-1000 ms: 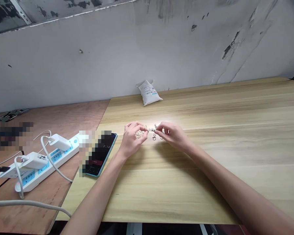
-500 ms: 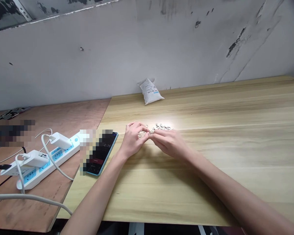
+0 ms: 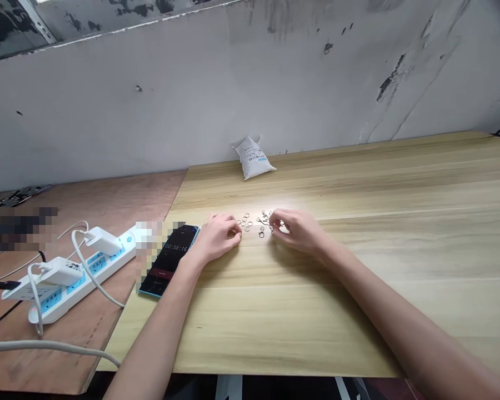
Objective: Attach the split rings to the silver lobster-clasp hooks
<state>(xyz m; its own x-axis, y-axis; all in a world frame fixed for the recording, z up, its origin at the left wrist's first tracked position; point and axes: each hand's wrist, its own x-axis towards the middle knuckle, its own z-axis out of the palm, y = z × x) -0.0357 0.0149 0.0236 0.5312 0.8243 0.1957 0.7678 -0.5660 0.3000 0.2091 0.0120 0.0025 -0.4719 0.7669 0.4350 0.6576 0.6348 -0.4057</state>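
My left hand [image 3: 220,235] rests on the table with curled fingers, thumb and forefinger closed around a small metal ring [image 3: 232,233]. Just right of its fingertips lie several loose metal rings [image 3: 246,223]. My right hand [image 3: 296,229] is bent over a small heap of metal clasps [image 3: 265,216], its thumb and fingertips drawn together at the heap's edge. What it pinches looks like one of the clasps, mostly covered by the fingers. Between the two hands, a single clasp with a ring [image 3: 261,233] lies nearer to me.
A phone [image 3: 170,258] showing a running timer lies left of my left forearm. Beyond it, a white power strip [image 3: 85,280] with chargers and cables sits on a brown board [image 3: 150,189]. A white printed packet [image 3: 254,158] leans near the grey wall [image 3: 183,100].
My hands were together over the small metal parts and have moved apart, left hand to the rings, right hand to the clasps. A clasp with a ring now shows between them.
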